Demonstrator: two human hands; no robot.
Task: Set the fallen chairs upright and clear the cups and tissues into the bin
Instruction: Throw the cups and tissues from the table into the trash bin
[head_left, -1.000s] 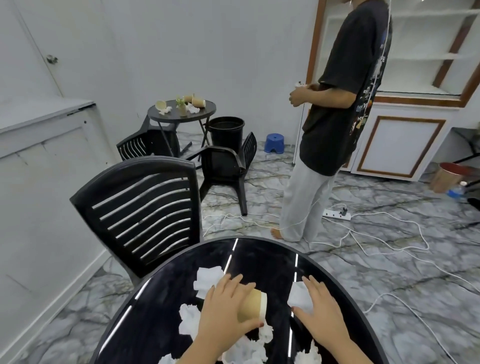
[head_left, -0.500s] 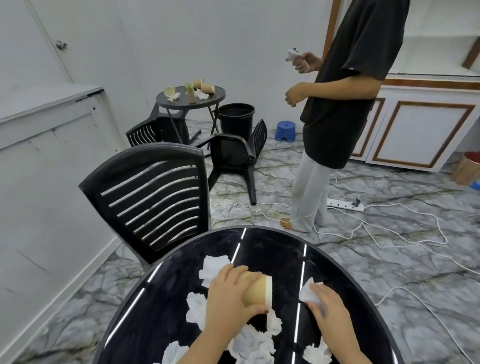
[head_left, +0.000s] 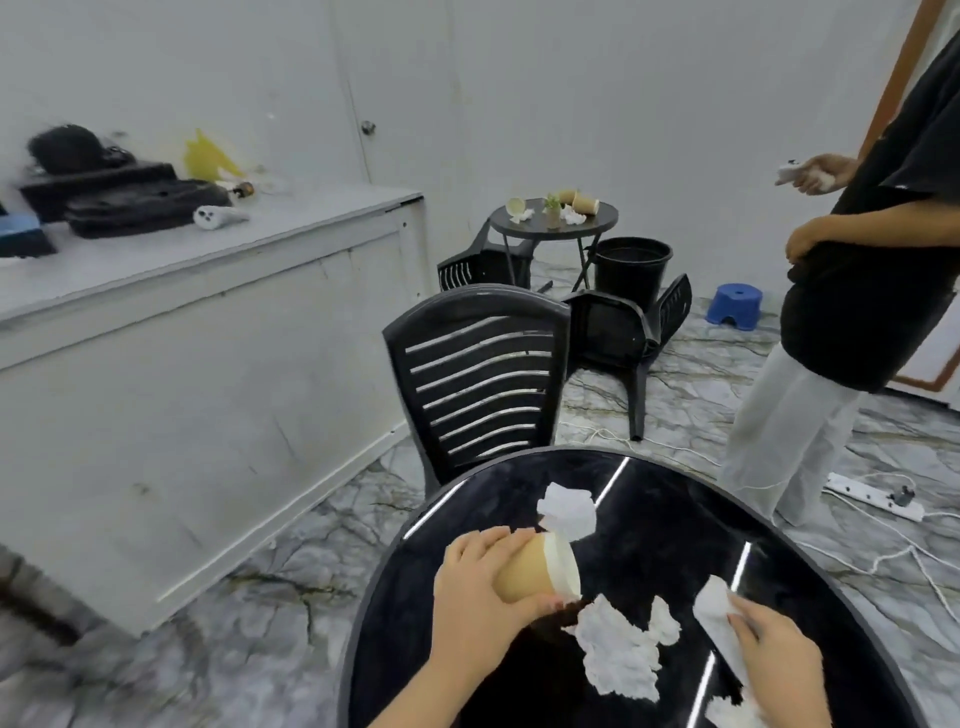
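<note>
The tan paper cup with a white rim (head_left: 537, 571) is now lifted off the glossy black round table (head_left: 649, 535), tipped on its side with the mouth toward the right, where half a second ago it lay against the tabletop. The left hand (head_left: 483, 587) is wrapped tightly around its body, fingers over the top and thumb beneath. Just right of it, the right hand (head_left: 774, 654) has closed its fingers on a crumpled white tissue (head_left: 719, 623), which a moment earlier it was only pressing flat. So both hands are loaded, and the carry to the bin looks like the next step. Other white tissue wads remain on the table: one at the far side (head_left: 567, 509) and a larger torn one between the hands (head_left: 618, 649). The view has swung left, bringing in a white counter. Beyond the table an upright black slatted plastic chair (head_left: 480, 379) stands near; farther off a black plastic chair lies tipped over (head_left: 623, 338), another (head_left: 478, 267) beside the small far round table (head_left: 553, 223) with more cups and tissues, and the black round bin (head_left: 631, 267) waits there. A standing person in a dark shirt (head_left: 872, 270) is at right.
</note>
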